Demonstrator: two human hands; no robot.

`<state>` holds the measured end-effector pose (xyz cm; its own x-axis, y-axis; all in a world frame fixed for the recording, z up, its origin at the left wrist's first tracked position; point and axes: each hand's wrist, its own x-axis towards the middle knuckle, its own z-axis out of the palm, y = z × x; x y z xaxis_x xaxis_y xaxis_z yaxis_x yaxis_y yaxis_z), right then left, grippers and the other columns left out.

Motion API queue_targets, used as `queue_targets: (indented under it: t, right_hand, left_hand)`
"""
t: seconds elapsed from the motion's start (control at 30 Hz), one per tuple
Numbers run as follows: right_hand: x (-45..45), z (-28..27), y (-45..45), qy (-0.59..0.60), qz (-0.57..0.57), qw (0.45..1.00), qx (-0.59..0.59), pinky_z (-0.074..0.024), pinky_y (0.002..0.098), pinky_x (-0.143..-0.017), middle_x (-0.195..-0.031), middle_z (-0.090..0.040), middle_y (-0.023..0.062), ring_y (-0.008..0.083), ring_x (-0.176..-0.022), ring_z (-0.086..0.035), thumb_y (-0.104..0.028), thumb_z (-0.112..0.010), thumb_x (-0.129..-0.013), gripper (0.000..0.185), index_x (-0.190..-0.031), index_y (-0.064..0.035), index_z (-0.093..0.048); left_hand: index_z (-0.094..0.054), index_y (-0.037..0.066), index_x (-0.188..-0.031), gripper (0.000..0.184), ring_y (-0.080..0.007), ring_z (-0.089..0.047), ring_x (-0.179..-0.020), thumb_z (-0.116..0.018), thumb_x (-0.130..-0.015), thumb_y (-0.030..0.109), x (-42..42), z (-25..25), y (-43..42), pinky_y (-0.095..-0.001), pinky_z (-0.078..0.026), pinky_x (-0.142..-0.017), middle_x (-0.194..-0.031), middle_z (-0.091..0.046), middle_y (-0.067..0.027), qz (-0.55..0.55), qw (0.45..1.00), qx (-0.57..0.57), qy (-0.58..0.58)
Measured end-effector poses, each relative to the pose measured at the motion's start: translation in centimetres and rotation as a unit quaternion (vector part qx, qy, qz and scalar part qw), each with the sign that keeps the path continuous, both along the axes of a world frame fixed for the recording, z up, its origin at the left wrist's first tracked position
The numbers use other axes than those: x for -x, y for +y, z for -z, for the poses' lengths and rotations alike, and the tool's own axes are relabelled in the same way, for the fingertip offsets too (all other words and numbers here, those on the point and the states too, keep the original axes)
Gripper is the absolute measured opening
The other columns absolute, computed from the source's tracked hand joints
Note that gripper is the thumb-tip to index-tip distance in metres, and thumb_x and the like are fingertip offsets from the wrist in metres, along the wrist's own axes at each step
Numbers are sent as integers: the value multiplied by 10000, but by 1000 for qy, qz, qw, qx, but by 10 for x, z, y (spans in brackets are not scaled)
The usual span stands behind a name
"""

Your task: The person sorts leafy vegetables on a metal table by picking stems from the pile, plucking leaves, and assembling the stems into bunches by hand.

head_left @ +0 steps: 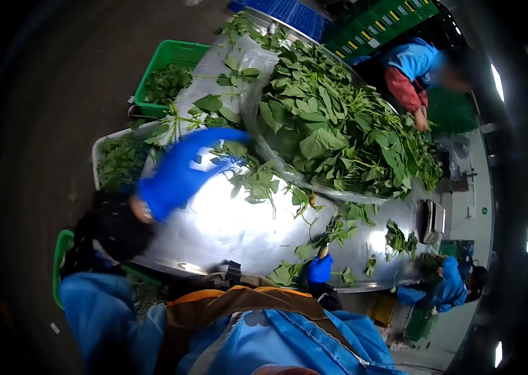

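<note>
My left hand (179, 172), in a blue glove and slightly blurred, reaches over the metal table (226, 231) with thumb and fingers apart. Loose leafy greens (258, 181) lie by its fingertips, and I see nothing gripped in it. Close to the table's near edge, my right hand (320, 269) is closed in a blue glove with fingertips showing. Its fingers pinch the stems of a small bunch of leafy greens (341, 231). A large heap of leafy greens (333, 125) rests beyond both hands on clear plastic sheeting (253, 103).
Green crates (173, 47) and a white-rimmed crate (96, 156) holding greens stand along the left side. A co-worker (411, 62) handles the heap's far side; another person (448, 284) works at right. A scale-like device (433, 222) sits at the table's right end.
</note>
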<state>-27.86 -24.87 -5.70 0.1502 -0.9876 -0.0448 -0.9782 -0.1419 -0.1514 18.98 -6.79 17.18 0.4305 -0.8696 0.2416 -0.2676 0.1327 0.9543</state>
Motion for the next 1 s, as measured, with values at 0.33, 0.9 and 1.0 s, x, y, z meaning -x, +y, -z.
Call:
queue_targets:
  t: [0.33,0.9,1.0]
  right_hand:
    - [63,-28,-4,-89,-81,987,-103,-416,423,-746,-1016,-490,194,362,-900,-510,-212,-578,-782,416,-1125,-27,-432]
    - [-204,-193,-186,-516,-288,793,-146,-420,285,-811,-1091,-538,88,198,-966,-537,-207,-542,-848,345,-1147,-42,-496]
    - [-282,-185,-243,-512,-301,792,-141,-423,318,-822,-1113,-537,136,247,-987,-540,-335,-536,-835,451,-1163,-29,-490]
  left_hand:
    - [-555,40,-950,226,-257,-554,-816,-530,-791,199,235,-183,-91,-386,-419,-839,-907,-573,-136,616,765,166,86]
    - [-462,-18,-1158,966,-332,-492,-1047,-585,-550,723,8,-12,-343,-400,-375,-899,-1142,-496,-225,-121,861,-230,-436]
    - [-436,-7,-1190,1046,-308,-442,-1130,-567,-503,771,-30,9,-376,-417,-276,-977,-1206,-462,-211,-179,811,-348,-436]
